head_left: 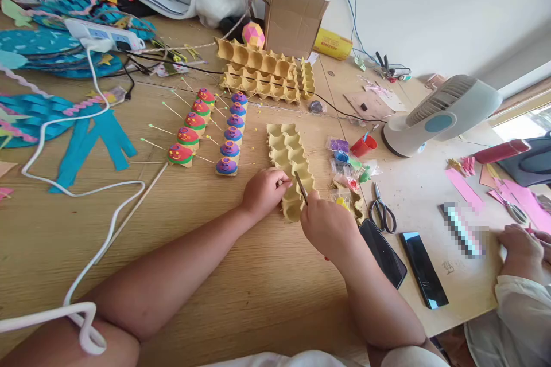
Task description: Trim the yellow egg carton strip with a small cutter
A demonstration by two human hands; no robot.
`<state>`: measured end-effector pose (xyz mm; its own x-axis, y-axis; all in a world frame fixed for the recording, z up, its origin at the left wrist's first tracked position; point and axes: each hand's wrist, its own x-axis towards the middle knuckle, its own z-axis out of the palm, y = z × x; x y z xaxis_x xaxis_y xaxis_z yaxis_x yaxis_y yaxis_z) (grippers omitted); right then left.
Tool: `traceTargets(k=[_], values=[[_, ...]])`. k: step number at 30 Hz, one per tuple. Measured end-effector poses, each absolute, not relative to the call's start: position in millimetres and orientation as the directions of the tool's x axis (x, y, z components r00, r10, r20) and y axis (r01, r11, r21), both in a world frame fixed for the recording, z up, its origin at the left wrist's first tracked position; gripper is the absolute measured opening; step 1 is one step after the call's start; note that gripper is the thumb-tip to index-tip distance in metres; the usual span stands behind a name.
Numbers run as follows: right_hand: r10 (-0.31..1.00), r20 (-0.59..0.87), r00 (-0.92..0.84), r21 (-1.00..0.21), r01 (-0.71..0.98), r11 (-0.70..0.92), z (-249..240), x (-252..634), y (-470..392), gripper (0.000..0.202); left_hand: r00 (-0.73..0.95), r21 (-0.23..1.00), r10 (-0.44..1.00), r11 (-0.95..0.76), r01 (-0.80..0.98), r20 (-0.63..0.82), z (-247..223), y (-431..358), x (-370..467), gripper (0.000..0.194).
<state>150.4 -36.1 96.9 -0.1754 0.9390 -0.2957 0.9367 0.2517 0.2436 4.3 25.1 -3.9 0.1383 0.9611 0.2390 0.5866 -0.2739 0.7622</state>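
A two-row strip of yellowish egg carton (287,152) lies on the table in front of me. My left hand (266,192) is closed on its left edge, thumb and fingers pinching the rim. In my right hand (329,223) is a knife (301,187) with a narrow dark blade, its tip over the carton's cups. The fist hides most of its handle; a small red bit shows beneath. To the left stand two painted egg-carton caterpillars, one red and green (188,136), one purple and blue (233,133), with thin sticks as feelers.
Larger egg cartons (260,77) lie behind. On the right are clay packets (341,156), a red cup (364,145), scissors (381,210), a phone (383,252), a black slab (424,269) and a white fan (439,114). A white cable (86,195) crosses the left. Another person's hands (522,246) are at far right.
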Motion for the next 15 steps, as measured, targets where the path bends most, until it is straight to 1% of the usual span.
traceTargets(k=[3,8,13,15], values=[[0.937,-0.32,-0.144,0.247,0.941,0.229,103,152,-41,0.025,0.134,0.77,0.962,-0.272,0.577,0.239,-4,25,5,0.007],[0.924,-0.35,-0.153,0.24,0.939,0.247,113,156,-48,0.022,0.131,0.773,0.962,-0.27,0.574,0.239,-5,25,4,0.007],[0.929,-0.32,-0.184,0.23,0.936,0.265,116,161,-53,0.021,0.136,0.772,0.957,-0.286,0.568,0.255,-5,25,4,0.006],[0.926,-0.33,-0.186,0.232,0.934,0.27,117,162,-55,0.022,0.137,0.773,0.957,-0.287,0.565,0.255,-5,26,4,0.005]])
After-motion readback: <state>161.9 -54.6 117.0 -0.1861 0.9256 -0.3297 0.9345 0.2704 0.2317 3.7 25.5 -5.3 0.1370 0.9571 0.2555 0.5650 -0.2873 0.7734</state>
